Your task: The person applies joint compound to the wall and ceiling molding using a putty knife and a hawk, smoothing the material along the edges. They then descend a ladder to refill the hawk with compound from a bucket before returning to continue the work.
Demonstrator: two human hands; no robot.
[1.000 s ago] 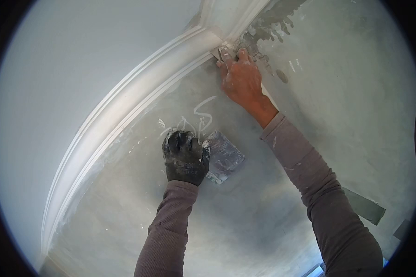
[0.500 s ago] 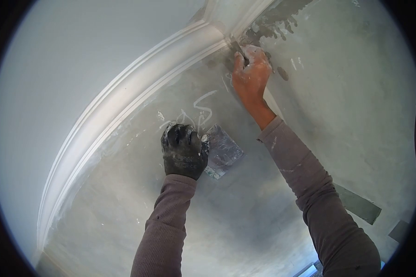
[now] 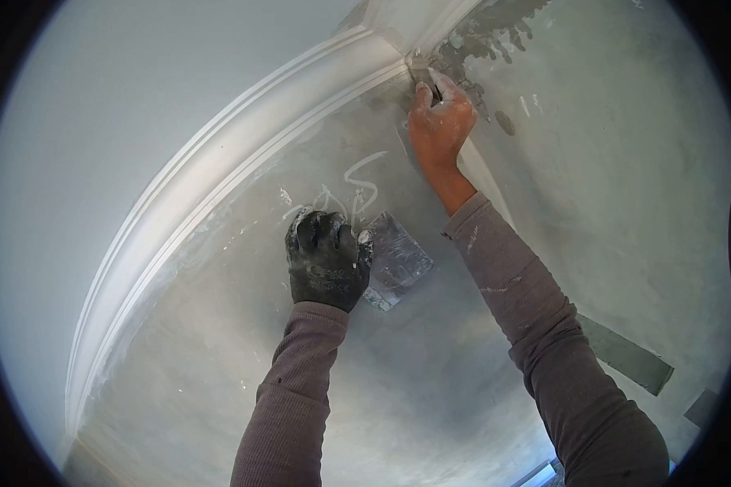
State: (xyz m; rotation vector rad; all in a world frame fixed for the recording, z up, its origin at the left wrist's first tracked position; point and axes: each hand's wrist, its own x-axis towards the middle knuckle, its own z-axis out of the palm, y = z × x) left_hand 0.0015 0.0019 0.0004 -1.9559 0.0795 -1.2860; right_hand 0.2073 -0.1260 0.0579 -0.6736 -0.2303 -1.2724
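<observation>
light, even pressure should suit the thin grey blade point(image 3: 421, 75) pinched by the bare right hand point(image 3: 441, 122) at the white moulded cornice point(image 3: 300, 99), the black-gloved left hand point(image 3: 325, 260) curled, gripping a smeared, squarish grey plate point(image 3: 401, 255).

Unfinished room interior, patchy grey walls point(image 3: 617, 187), pale scrawled marks point(image 3: 374, 188), white cornice point(image 3: 235, 144) along the ceiling point(image 3: 138, 122)

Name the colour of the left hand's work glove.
Black work glove with whitish smears, best seen in the head view.
</observation>
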